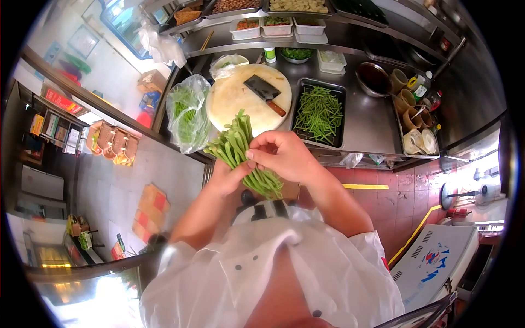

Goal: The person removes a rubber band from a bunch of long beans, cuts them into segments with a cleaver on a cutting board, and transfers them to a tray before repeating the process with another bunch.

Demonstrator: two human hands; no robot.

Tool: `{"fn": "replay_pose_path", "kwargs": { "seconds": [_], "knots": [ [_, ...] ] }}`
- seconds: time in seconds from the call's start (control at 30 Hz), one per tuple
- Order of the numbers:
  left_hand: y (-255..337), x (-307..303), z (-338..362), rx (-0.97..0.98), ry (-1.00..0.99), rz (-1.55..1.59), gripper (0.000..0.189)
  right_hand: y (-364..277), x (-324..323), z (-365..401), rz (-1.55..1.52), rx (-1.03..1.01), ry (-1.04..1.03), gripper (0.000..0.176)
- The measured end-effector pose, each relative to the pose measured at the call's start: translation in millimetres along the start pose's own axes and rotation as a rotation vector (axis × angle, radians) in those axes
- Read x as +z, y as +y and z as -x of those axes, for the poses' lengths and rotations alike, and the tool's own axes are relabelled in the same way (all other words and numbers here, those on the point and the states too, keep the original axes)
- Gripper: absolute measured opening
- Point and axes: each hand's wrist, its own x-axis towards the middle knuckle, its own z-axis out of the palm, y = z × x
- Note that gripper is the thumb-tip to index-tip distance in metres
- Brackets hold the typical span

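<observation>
A thick bunch of long green beans is held upright and tilted in front of my chest, just off the counter's front edge. My left hand wraps around its lower half. My right hand is closed in a pinch against the bunch's right side, thumb and forefinger on the beans; whether it grips a single bean is hidden. Behind the bunch, a cleaver with a wooden handle lies on a round chopping board. Cut green beans fill a black tray to the right.
A clear plastic bag of greens sits left of the board. At the right stand a bowl of dark liquid and a tray of seasoning containers. Shelves with food tubs run along the back.
</observation>
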Motion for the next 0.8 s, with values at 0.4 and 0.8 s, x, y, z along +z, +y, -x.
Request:
{"fn": "replay_pose_path", "kwargs": {
  "seconds": [0.4,0.8],
  "knots": [
    [-1,-10,2,0.046,-0.176,0.214,0.044,-25,-7,13,0.186,-0.279,0.191,0.024],
    [17,-3,-1,0.004,-0.308,0.065,0.042,-41,-4,9,0.097,-0.336,0.137,0.026]
  ]
}}
